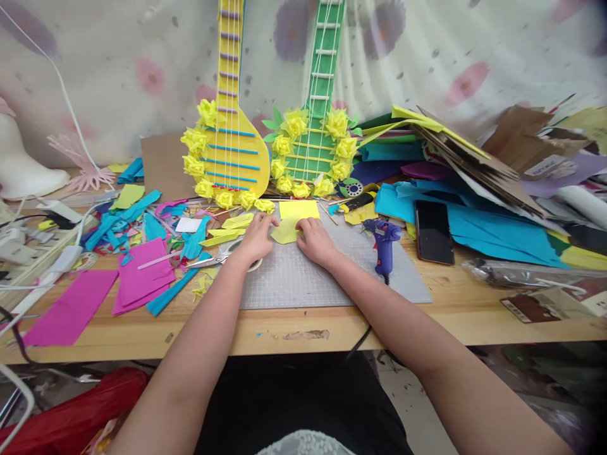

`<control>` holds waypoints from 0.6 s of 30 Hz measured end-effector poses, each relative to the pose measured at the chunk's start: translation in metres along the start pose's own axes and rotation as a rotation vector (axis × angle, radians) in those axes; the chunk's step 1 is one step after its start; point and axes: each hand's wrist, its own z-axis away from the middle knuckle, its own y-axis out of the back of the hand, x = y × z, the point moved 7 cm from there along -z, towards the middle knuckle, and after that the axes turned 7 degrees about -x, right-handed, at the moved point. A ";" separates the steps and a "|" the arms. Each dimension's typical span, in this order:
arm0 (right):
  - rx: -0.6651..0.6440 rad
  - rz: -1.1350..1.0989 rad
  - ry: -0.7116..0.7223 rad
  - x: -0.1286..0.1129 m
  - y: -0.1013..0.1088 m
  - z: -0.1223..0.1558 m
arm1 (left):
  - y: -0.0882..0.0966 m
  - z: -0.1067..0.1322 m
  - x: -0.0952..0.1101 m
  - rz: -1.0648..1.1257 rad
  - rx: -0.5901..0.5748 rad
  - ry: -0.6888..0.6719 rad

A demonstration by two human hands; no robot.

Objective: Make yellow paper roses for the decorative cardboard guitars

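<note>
A small piece of yellow crepe paper [286, 231] lies on the grey cutting mat [294, 278], between my two hands. My left hand [257, 240] has bent fingers, with thumb and fingertips at the paper's left edge. On the opposite edge, my right hand [315, 240] has its fingers curled onto the paper. Just behind sits a brighter yellow paper piece [298, 209]. Scissors [213, 260] lie left of my left hand, and a roll of tape [255, 265] is partly hidden beneath it. Yellow paper strips [227, 230] are beside that hand.
A blue glue gun [385, 246] stands on the mat's right, its cord running off the front edge. Nearby lies a phone [433, 231]. Yellow [241, 151] and green [308, 155] paper guitars with flowers stand behind. Pink sheets [145, 275] and scraps cover the left; cardboard [469, 170] piles right.
</note>
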 end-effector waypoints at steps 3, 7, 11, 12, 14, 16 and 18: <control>0.015 -0.023 0.007 0.000 0.001 0.000 | -0.001 -0.004 -0.003 0.039 -0.032 -0.126; 0.133 -0.083 0.042 0.002 0.016 0.004 | -0.008 -0.010 0.003 0.026 -0.060 -0.220; 0.235 -0.091 0.074 0.005 0.030 0.010 | -0.002 -0.007 0.011 -0.092 0.037 -0.160; 0.234 -0.088 0.093 0.004 0.031 0.011 | 0.001 -0.004 0.014 -0.141 0.092 -0.132; 0.214 -0.078 0.138 0.001 0.031 0.012 | 0.007 0.004 0.023 -0.258 0.231 -0.112; 0.189 -0.068 0.172 -0.001 0.029 0.012 | 0.005 0.010 0.034 -0.345 0.283 -0.133; 0.161 -0.059 0.172 -0.001 0.025 0.012 | -0.005 0.011 0.044 -0.389 0.253 -0.182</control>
